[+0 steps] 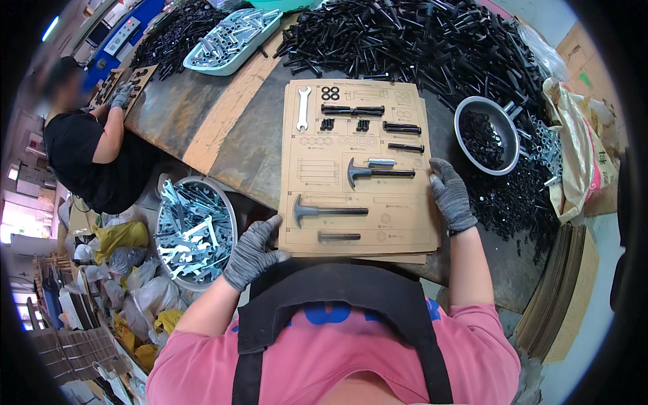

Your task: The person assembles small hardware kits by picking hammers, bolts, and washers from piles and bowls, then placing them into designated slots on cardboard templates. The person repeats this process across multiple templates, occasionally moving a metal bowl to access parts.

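A printed brown cardboard sheet (324,185) lies before me on top of more sheets. My left hand (255,253), in a grey knit glove, grips its lower left edge. On the right edge, my gloved right hand (452,197) holds the sheet with fingers bent along its side. Arranged on the print are a silver open-end wrench (304,109), several black rings (330,93), a long black bolt (352,110), small black screws (363,125), shorter black bolts (401,127), a silver sleeve (381,163), two T-shaped hooked bolts (381,173) and a dark grey rod (339,236).
Black bolts (405,40) are heaped at the back. A metal bowl (461,145) of black nuts stands right, beside loose small parts. A tub (233,229) of wrenches is at left, below a pale tray (236,66) of silver sleeves. Another person (81,135) works far left.
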Available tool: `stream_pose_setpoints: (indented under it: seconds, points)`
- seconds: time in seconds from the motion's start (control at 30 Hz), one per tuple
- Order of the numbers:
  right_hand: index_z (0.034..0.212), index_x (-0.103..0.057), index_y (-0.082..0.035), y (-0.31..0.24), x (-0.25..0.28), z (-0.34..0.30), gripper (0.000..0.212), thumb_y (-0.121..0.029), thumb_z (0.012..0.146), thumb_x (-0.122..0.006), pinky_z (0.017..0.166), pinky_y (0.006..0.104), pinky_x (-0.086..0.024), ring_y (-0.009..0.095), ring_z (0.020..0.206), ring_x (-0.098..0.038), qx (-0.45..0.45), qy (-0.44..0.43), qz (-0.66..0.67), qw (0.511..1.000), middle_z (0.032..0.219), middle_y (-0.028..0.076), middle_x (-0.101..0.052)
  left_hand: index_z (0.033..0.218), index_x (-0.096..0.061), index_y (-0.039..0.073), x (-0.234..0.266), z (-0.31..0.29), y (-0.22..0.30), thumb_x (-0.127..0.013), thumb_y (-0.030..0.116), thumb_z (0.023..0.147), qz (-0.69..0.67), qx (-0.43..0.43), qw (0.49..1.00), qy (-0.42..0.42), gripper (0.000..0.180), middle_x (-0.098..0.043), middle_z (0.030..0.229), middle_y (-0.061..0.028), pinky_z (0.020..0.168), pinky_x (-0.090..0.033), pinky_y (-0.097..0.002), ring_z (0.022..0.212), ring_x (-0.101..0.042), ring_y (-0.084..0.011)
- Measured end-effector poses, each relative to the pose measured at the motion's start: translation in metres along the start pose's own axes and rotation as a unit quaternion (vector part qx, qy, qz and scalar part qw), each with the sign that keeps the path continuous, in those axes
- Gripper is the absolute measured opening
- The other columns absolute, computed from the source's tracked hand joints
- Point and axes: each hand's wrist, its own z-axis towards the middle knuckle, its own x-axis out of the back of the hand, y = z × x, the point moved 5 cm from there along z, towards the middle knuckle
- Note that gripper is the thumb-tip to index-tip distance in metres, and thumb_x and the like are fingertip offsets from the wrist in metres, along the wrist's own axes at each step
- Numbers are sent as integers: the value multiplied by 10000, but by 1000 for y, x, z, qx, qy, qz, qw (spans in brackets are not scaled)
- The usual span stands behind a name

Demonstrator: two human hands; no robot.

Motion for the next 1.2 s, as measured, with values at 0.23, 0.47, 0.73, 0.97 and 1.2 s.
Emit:
stream_pose_setpoints:
  seconds: [0.23,0.47,0.73,0.97,1.2]
  points:
    - [1094,-549,-75,-11,-9,50,337,-146,773,-624,802,375,-449,302,908,-563,-17,-10,-160,987,971,158,-573,1275,-410,5,0,-1,0,-783,309,621,-19,-5,1000,2,812,-542,1062,-122,817,-431,-308,924,-531,-218]
    - [1052,-576,-90,-6,-9,55,288,-136,772,-623,787,373,-455,300,887,-569,13,7,-124,992,956,145,-582,1271,-417,6,0,-3,0,-782,293,624,-31,29,999,-6,796,-541,1067,-130,847,-424,-315,966,-525,-229]
    - [1169,-501,-65,6,-3,11,346,-50,824,-523,844,340,-445,273,954,-575,6,0,-99,995,1053,165,-582,1298,-369,-11,-2,1,-8,-772,168,649,-192,76,978,-29,784,-537,984,-57,777,-443,-258,871,-513,-135]
    - [1200,-477,-125,-18,-2,10,388,-103,814,-512,816,394,-456,329,932,-572,5,-109,-220,969,1036,174,-588,1283,-404,29,0,1,-21,-732,170,705,-341,147,928,-29,680,-561,890,-7,582,-445,-181,695,-512,-58]
    - [1218,-467,-150,-30,-5,16,429,-96,795,-523,782,402,-465,340,895,-579,49,-177,-216,959,990,188,-596,1032,-537,-3,-8,-3,-30,-566,152,814,-426,185,886,-16,269,-573,772,-37,524,-418,-173,622,-522,-75]
